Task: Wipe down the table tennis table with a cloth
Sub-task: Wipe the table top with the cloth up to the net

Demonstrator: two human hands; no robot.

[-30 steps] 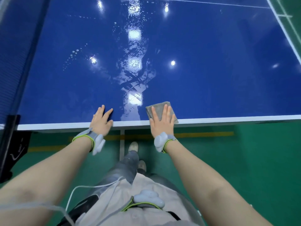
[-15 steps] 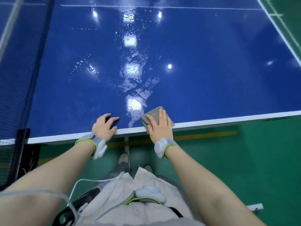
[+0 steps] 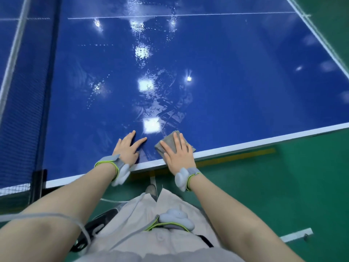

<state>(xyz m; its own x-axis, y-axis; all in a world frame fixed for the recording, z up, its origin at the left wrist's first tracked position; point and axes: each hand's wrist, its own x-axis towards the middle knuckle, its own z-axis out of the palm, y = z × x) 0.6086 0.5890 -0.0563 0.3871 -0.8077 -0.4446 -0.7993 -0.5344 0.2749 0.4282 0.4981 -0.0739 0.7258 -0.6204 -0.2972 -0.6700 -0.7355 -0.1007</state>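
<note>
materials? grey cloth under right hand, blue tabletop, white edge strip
Folded grey cloth: soft matte fabric, likely microfibre; limp, fuzzy edges. Blue table tennis tabletop: hard, glossy coated board; mirrors ceiling lights, wet streaks. White edge strip: painted line, probably.

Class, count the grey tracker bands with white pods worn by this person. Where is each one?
3: one on the left wrist, one on the right wrist, one at the waist. Others may be hidden out of view.

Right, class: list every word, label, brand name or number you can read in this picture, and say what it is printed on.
None: no readable text appears anywhere.
Table tennis table: only plain white lines, no lettering.
Grey cloth under the right hand: no label visible.
Wrist bands and the device at the waist: no markings legible.
Net: no print visible.
</note>
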